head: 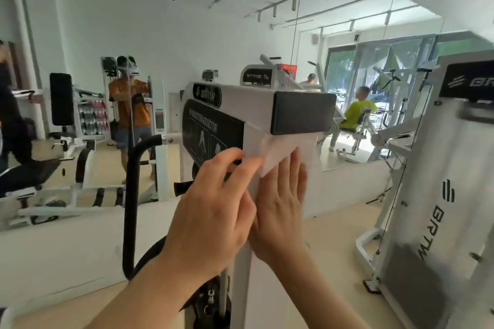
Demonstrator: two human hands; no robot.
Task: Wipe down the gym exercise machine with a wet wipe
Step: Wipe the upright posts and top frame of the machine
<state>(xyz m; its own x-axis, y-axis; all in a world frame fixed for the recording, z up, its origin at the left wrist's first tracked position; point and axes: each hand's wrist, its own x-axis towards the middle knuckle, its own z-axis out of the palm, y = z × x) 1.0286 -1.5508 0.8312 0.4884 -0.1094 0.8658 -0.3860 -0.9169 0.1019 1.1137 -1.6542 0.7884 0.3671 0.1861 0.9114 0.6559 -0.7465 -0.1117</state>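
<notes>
Head view, nearest first: both hands are raised in front of the gym exercise machine (254, 104). The left hand (211, 211) is loosely spread, its fingers nearly straight, with the fingertips reaching to the left edge of the wet wipe (280, 149); whether they pinch that edge or only touch it cannot be told. The right hand (280, 203) is flat, fingers straight and together, pressing the lower part of the wipe against the machine's white side. The wipe is white and thin, spread in a creased sheet on that side, just under a black pad (303, 112) at the top of the tower. The tower's front carries a black label panel (211, 131) with printed figures, and a black curved bar (131, 195) rises to its left. A second white machine (441, 168) stands near on the right. Beyond, a wall mirror (160, 43) shows more equipment, a person in an orange shirt (131, 104) and a seated person in a yellow-green shirt (359, 112).
</notes>
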